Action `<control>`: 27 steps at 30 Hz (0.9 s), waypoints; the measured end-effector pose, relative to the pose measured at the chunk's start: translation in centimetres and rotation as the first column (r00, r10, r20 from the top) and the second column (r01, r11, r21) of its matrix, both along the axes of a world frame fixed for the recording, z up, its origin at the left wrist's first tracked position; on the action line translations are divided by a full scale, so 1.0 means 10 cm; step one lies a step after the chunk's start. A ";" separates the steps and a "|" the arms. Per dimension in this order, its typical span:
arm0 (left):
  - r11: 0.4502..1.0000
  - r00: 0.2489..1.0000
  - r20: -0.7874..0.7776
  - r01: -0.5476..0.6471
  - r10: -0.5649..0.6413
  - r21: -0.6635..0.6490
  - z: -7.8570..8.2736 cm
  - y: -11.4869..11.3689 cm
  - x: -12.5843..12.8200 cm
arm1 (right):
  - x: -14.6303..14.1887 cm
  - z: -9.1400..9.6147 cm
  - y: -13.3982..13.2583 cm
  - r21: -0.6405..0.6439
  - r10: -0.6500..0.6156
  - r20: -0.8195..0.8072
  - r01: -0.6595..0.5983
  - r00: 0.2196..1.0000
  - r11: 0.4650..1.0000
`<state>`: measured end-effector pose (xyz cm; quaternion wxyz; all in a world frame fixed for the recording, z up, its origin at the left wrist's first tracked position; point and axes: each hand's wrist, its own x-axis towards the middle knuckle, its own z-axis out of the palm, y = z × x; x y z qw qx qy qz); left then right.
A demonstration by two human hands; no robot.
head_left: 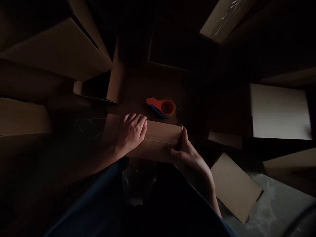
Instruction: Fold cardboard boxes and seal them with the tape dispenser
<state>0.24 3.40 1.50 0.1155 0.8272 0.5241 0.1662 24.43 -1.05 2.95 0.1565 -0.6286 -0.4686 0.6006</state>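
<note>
A small brown cardboard box (160,136) lies in front of me in dim light, its top flaps closed along a centre seam. My left hand (132,131) rests palm down on the left part of the top, fingers together and pressing on the flap. My right hand (185,149) grips the box's right end, thumb on the near side and fingers curled over the edge. Just behind the box lies a red and blue tape dispenser (163,108) with a roll on it, apart from both hands.
Stacked cardboard boxes (59,49) stand at the left, and more boxes (278,110) at the right and top right. A flat cardboard piece (234,186) lies on the grey floor at the lower right. My dark blue clothing fills the bottom.
</note>
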 end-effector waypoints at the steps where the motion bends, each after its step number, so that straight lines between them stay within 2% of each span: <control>1: 1.000 1.000 0.003 -0.001 0.001 0.000 0.00 0.00 0.00 | 0.01 -0.01 -0.01 0.004 0.002 -0.008 -0.002 1.000 1.000; 6: 1.000 1.000 0.006 -0.001 0.001 0.011 -0.01 0.00 -0.01 | 0.03 -0.06 -0.03 -0.016 -0.035 -0.095 0.033 0.995 0.999; 12: 1.000 1.000 -0.006 -0.004 0.004 0.006 0.00 0.00 -0.01 | 0.01 -0.05 -0.01 0.049 0.004 0.054 -0.006 0.999 0.999; 22: 1.000 1.000 -0.010 0.006 -0.005 0.017 -0.01 0.00 0.00 | -0.02 0.05 0.02 0.001 -0.006 0.040 0.006 0.999 1.000; 27: 1.000 1.000 -0.003 -0.001 0.001 0.016 -0.01 0.00 -0.01 | 0.01 -0.03 0.00 0.016 -0.008 0.033 0.007 0.999 1.000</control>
